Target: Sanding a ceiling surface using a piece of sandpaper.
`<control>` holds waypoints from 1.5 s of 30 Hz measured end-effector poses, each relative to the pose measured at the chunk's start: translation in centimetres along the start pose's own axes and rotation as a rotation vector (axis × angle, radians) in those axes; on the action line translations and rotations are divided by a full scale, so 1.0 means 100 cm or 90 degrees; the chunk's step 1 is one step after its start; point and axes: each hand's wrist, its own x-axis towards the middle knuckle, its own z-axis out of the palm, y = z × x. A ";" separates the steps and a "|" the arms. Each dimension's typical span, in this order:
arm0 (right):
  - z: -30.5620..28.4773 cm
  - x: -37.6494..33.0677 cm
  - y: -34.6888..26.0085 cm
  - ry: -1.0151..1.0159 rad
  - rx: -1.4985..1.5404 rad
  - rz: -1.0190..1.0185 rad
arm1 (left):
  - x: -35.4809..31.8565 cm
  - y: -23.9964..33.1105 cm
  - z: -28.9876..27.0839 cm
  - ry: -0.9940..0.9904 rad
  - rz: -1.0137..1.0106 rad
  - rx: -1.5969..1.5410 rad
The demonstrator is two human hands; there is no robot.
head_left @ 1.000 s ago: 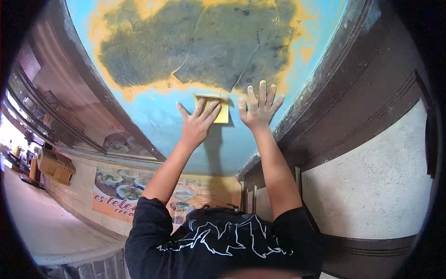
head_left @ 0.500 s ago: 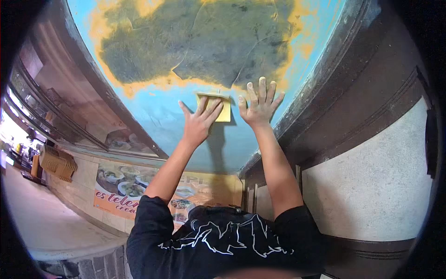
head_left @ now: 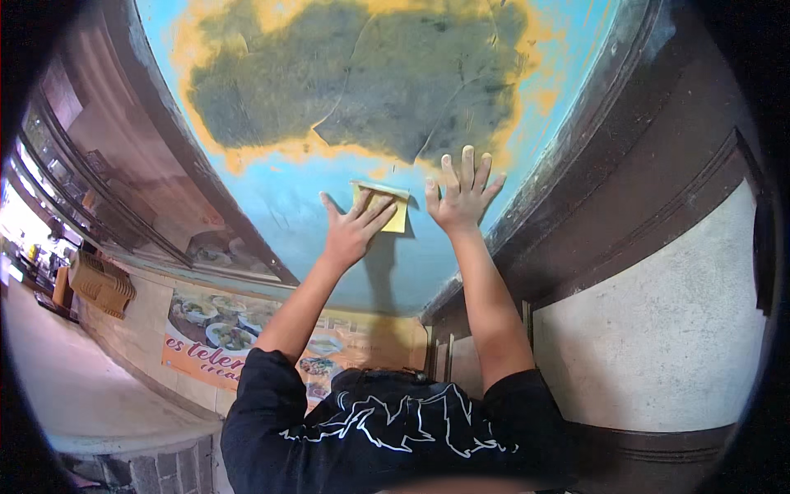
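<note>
My left hand [head_left: 350,236] presses a folded yellow sheet of sandpaper [head_left: 398,221] flat against a blue painted panel [head_left: 284,202]. Its fingers lie over the sheet, partly tucked under the folded top edge, while the thumb sticks out to the left. To the right, my right hand [head_left: 461,204] rests on the panel with fingers spread, holding nothing. Above both hands a large dark grey worn patch [head_left: 411,78], ringed with orange, covers much of the panel. Its lower border is close to my right fingertips.
Dark brown frame edges [head_left: 559,185] run along both sides of the panel. A food banner [head_left: 210,329] hangs below at left, near a tan slatted object [head_left: 100,284]. A whitish wall section [head_left: 658,329] is at right.
My left hand has slid the sandpaper a short way down the panel, toward me and away from the worn patch. My right hand stays in nearly the same place. The view has shifted slightly.
</note>
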 end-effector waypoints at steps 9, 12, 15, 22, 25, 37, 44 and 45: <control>-0.001 0.003 -0.001 0.017 -0.006 0.018 | 0.026 -0.008 -0.027 0.096 -0.002 0.040; 0.002 0.004 -0.003 0.014 0.006 0.017 | 0.003 -0.010 -0.009 0.049 0.002 0.009; 0.005 0.005 -0.006 0.024 0.009 0.008 | 0.003 -0.014 -0.011 0.033 0.003 -0.003; 0.013 0.009 -0.006 0.028 -0.002 0.008 | 0.035 -0.030 -0.034 0.071 0.015 0.045; 0.012 0.013 -0.009 0.016 -0.006 0.013 | 0.013 -0.036 -0.019 0.018 0.024 0.021; 0.004 0.021 -0.026 -0.025 -0.004 0.015 | 0.010 -0.059 -0.039 0.038 0.072 0.027; -0.005 0.027 -0.041 -0.056 -0.013 0.017 | 0.017 -0.061 -0.069 0.023 0.088 0.001; -0.006 0.027 -0.042 -0.048 -0.017 0.018 | 0.028 -0.059 -0.078 0.053 0.080 0.002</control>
